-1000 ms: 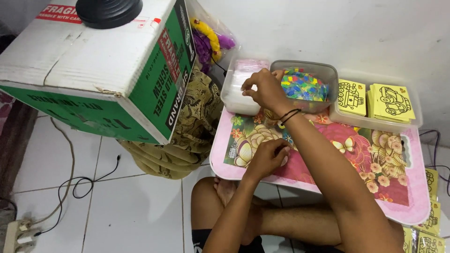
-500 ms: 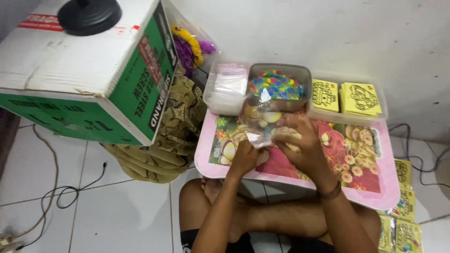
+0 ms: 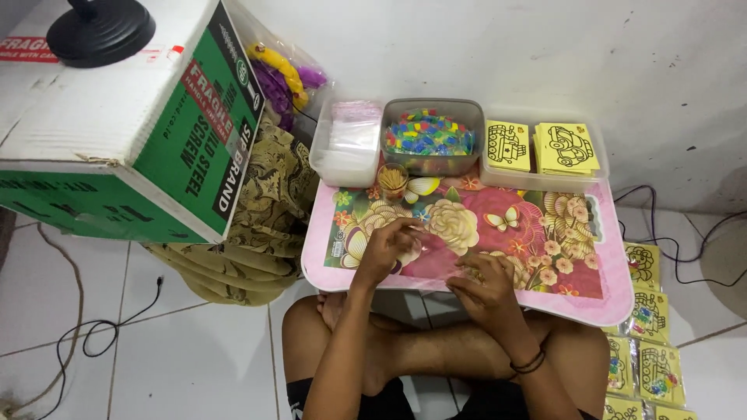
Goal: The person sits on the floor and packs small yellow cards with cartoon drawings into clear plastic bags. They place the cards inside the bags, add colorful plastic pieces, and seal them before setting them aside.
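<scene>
**Hands drawn back to the near edge of the pink surface**

Both hands have come down from the clear containers, where the right one reached a second ago, and the clear plastic bag lifted half a second ago no longer shows between them. Now the left hand (image 3: 387,247) rests on the flower-printed pink folding surface (image 3: 615,295), fingers curled together with the tips touching; whether they pinch anything I cannot tell. Its partner, the right hand (image 3: 486,281), lies just beside it near the front edge, its grip loosely curled, and what it holds, if anything, is hidden.

Farther back stands a small clear cup of wooden sticks (image 3: 393,181). Behind it sit a clear tub of folded plastic bags (image 3: 347,145), a clear tub of multicoloured beads (image 3: 430,137) and a clear tray of yellow picture cards (image 3: 545,149). At the left rests a green and white cardboard box (image 3: 132,132).
</scene>
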